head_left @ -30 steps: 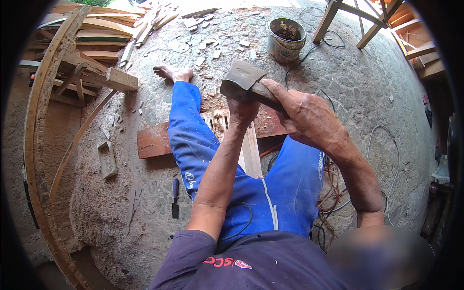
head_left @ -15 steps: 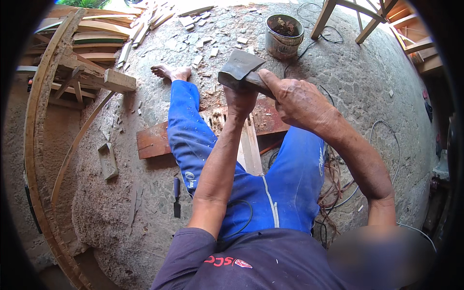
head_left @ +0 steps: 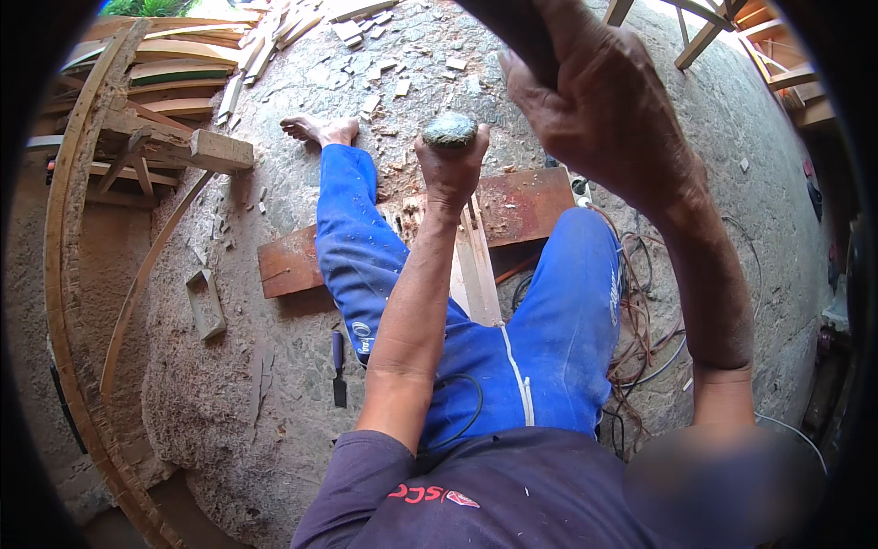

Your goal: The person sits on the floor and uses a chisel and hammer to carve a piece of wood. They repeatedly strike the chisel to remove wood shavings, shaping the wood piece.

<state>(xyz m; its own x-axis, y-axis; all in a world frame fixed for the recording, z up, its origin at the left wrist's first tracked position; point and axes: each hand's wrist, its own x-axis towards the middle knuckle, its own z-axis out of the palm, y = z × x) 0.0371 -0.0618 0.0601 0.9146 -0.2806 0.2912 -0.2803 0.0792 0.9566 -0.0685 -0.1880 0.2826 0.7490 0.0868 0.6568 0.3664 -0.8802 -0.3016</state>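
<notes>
My left hand point(head_left: 451, 174) is closed round an upright chisel, its worn round butt end point(head_left: 450, 130) facing up; the blade is hidden below the fist. Under that hand lie pale wooden bars point(head_left: 472, 265) with slots cut near their far ends, running back between my thighs. They rest across a reddish board point(head_left: 535, 203) strewn with shavings. Raised high at the upper right, my right hand point(head_left: 613, 110) grips the dark handle of a hatchet point(head_left: 521, 32). The hatchet's head is out of the picture.
A second chisel point(head_left: 339, 368) lies on the floor left of my leg, near a small wooden box point(head_left: 206, 304). A curved wooden frame point(head_left: 64, 265) and a beam point(head_left: 222, 149) stand at the left. Wood offcuts point(head_left: 347, 32) lie ahead; cables point(head_left: 640, 265) tangle at the right.
My right hand has swung up and away from the chisel, carrying the hatchet's head out of view. The chisel's butt end now shows above my left hand, which stays nearly in place.
</notes>
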